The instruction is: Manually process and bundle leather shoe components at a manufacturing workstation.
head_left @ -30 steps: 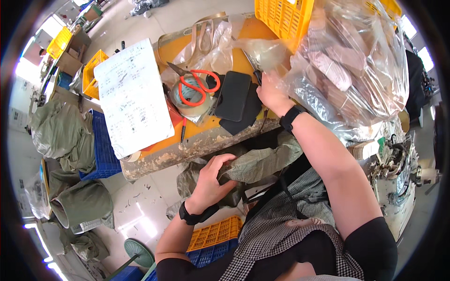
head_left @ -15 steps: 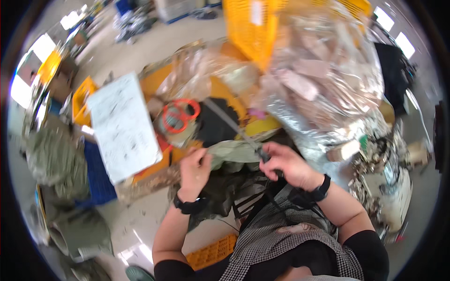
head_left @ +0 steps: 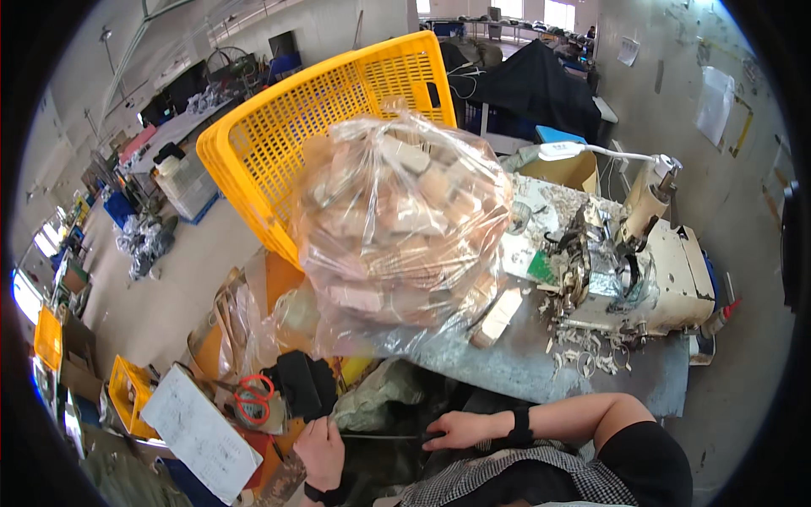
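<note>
Rod (head_left: 384, 437) spans between the hands, on the near side of the bag (head_left: 405, 224). Right hand (head_left: 463, 428) has fingers closed on the rod's dark end; left hand (head_left: 321, 454) has fingers narrow near the other, hold cannot be told. Scissors (head_left: 256, 400) lie left of the bag, machine (head_left: 672, 275) right, crate (head_left: 266, 144) behind.

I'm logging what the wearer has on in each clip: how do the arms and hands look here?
Both the left hand and right hand are ungloved. Each wrist wears a black band. The right arm has a short black sleeve; the left sleeve is out of view. No markings or cables show on either arm.
</note>
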Action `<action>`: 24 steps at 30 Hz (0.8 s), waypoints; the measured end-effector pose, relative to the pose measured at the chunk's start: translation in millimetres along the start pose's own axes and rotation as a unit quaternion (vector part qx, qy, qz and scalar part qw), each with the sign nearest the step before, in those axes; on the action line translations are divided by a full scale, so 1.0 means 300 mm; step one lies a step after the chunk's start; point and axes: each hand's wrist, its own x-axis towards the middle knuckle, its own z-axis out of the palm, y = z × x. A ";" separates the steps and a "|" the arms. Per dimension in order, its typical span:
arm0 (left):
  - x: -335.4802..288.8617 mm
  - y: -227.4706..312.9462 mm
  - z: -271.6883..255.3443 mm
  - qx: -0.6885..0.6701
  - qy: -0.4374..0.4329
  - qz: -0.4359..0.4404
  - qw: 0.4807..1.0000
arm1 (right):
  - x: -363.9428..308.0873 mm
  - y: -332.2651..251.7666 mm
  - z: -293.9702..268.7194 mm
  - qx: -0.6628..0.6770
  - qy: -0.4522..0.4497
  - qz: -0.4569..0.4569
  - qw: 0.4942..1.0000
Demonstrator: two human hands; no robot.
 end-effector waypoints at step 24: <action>-0.240 0.214 0.019 -0.363 0.015 -0.201 0.910 | 0.026 0.033 -0.011 0.277 -0.102 0.122 0.948</action>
